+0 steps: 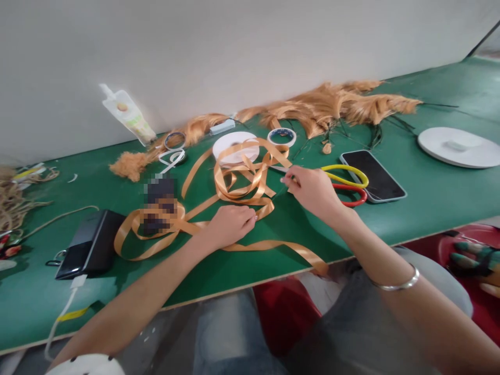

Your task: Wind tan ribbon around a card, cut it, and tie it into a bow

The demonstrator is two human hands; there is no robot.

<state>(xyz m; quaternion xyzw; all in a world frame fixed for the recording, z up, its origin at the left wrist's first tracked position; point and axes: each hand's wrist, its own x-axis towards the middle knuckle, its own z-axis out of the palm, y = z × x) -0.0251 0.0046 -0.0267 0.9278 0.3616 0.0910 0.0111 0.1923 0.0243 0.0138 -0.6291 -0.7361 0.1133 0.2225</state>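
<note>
My left hand is closed, its fingertips pinched on a loop of orange satin ribbon just above the table. To its right, my right hand is also closed, thumb and fingertips pinched together; whatever is between them is too small to make out. Scissors with one yellow and one red handle lie beneath and behind the right hand, partly hidden by it. Loose coils of the ribbon spread in front of both hands and around a white spool. A long ribbon end crosses under the left wrist towards the front edge.
On the green table, a phone lies right of the scissors, near a white disc. Tape rolls and orange fibre bundles line the wall. A black power bank with a cable sits at left.
</note>
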